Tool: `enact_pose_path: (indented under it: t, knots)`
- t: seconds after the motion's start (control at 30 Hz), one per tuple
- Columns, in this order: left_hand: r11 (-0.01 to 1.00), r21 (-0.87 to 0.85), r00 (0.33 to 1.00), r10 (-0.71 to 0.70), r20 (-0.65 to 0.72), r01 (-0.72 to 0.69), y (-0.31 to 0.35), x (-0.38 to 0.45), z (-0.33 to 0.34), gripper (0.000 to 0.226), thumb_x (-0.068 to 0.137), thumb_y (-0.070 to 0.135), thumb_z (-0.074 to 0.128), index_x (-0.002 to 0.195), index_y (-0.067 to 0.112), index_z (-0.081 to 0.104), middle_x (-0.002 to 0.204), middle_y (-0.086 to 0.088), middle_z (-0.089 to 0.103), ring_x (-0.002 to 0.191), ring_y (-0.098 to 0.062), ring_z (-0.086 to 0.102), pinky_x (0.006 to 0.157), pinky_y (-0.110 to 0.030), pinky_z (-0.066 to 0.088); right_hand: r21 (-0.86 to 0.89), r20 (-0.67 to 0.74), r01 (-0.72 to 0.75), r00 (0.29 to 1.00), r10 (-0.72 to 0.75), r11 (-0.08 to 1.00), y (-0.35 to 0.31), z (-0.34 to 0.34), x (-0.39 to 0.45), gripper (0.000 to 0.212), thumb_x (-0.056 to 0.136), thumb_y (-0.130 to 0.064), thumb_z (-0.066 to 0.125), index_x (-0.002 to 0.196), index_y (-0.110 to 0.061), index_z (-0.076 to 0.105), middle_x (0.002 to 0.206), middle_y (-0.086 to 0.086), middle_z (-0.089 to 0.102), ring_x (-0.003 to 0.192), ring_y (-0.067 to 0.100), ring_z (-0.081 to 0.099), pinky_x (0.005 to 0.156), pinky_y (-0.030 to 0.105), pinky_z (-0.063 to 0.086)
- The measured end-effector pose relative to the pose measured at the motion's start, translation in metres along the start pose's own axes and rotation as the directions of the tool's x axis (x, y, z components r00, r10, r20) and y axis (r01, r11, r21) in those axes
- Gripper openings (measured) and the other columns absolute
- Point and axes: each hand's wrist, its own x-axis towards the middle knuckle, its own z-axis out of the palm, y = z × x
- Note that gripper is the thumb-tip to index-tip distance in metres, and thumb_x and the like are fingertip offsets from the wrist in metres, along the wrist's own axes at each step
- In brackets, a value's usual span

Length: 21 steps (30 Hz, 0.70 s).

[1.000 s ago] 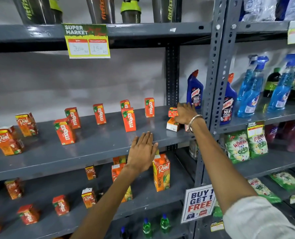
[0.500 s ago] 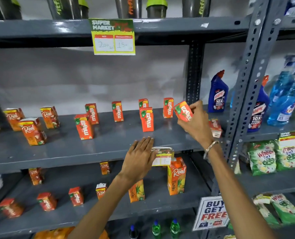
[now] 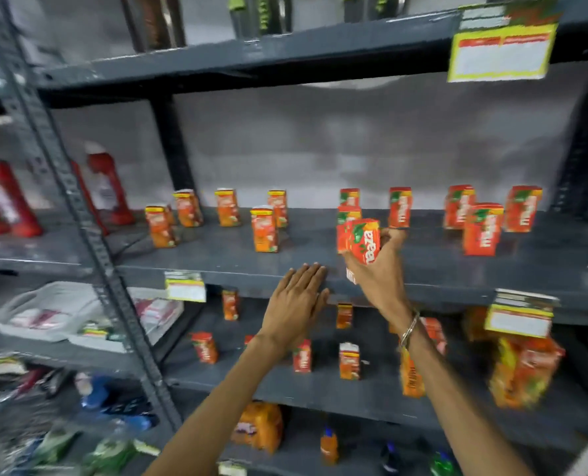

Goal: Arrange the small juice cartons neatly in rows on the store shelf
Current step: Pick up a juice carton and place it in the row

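Note:
My right hand (image 3: 380, 273) grips a small red Maaza carton (image 3: 363, 239), tilted, just above the front of the grey shelf (image 3: 217, 259). My left hand (image 3: 296, 304) lies flat with fingers together against the shelf's front edge, holding nothing. On the shelf stand several red Maaza cartons (image 3: 483, 228) to the right and several orange Real cartons (image 3: 264, 229) to the left, loosely spaced in two uneven rows. Another Maaza carton stands right behind the held one. The frame is blurred.
The shelf below (image 3: 320, 383) holds scattered small cartons and larger juice packs (image 3: 522, 372) at the right. Red bottles (image 3: 107, 187) stand in the left bay beyond a perforated upright (image 3: 90, 235). Price tags (image 3: 185, 286) hang from shelf edges. Bottles line the top shelf.
The view has swung left, so the cartons now sit right of centre. My right hand has carried the Maaza carton left, close above my left hand, which stays on the shelf edge.

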Motion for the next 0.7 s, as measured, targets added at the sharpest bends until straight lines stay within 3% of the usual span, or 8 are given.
enact_pose_path:
  t: [0.1,0.2,0.33,0.5,0.7]
  knots:
    - [0.999,-0.011,0.999,0.041,0.019,-0.041,-0.044,-0.009,-0.009,0.051,0.105,0.038,0.030,0.145,0.012,0.046,0.150,-0.006,0.051,0.140,-0.022,0.044,0.120,-0.041,0.029,0.107,0.059,-0.022,0.998,0.016,0.994,-0.022,0.058,-0.015,0.062,0.081,-0.021,0.078,0.117,-0.020,0.028,0.113,0.003,0.056,0.094,0.014,0.064,0.069,0.009,0.049]
    - [0.995,-0.028,0.995,0.100,0.028,-0.099,-0.057,-0.011,-0.012,0.049,0.104,0.035,0.035,0.143,0.008,0.047,0.148,-0.009,0.052,0.140,-0.024,0.043,0.120,-0.043,0.028,0.100,0.017,0.012,1.000,-0.014,0.995,-0.017,0.091,-0.011,0.063,0.081,-0.018,0.078,0.120,-0.017,0.028,0.113,0.002,0.055,0.092,0.012,0.063,0.067,0.008,0.048]
    - [0.994,-0.052,0.996,0.092,0.007,-0.091,-0.059,-0.014,-0.010,0.054,0.105,0.039,0.027,0.147,0.008,0.042,0.151,-0.010,0.047,0.144,-0.025,0.038,0.122,-0.047,0.024,0.062,-0.021,0.004,1.000,-0.003,0.998,-0.016,0.092,-0.012,0.061,0.083,-0.014,0.076,0.118,-0.018,0.026,0.117,0.007,0.054,0.092,0.010,0.060,0.068,0.000,0.046]
    - [0.994,-0.052,0.995,0.099,-0.003,-0.099,-0.037,-0.006,-0.003,0.057,0.104,0.040,0.023,0.148,0.008,0.041,0.153,-0.010,0.046,0.144,-0.025,0.038,0.122,-0.048,0.023,0.032,-0.063,0.023,0.998,-0.021,0.999,-0.006,0.057,-0.006,0.057,0.084,-0.012,0.074,0.116,-0.017,0.026,0.113,0.005,0.053,0.089,0.002,0.060,0.068,0.004,0.049]
    - [0.991,-0.072,0.993,0.115,0.009,-0.114,0.008,0.010,0.007,0.055,0.105,0.039,0.023,0.146,0.009,0.044,0.150,-0.009,0.050,0.142,-0.024,0.042,0.122,-0.046,0.025,-0.046,-0.165,0.022,0.986,-0.029,0.999,0.019,0.012,0.015,0.058,0.082,-0.016,0.076,0.113,-0.019,0.028,0.113,0.003,0.056,0.096,0.014,0.064,0.084,0.028,0.055]
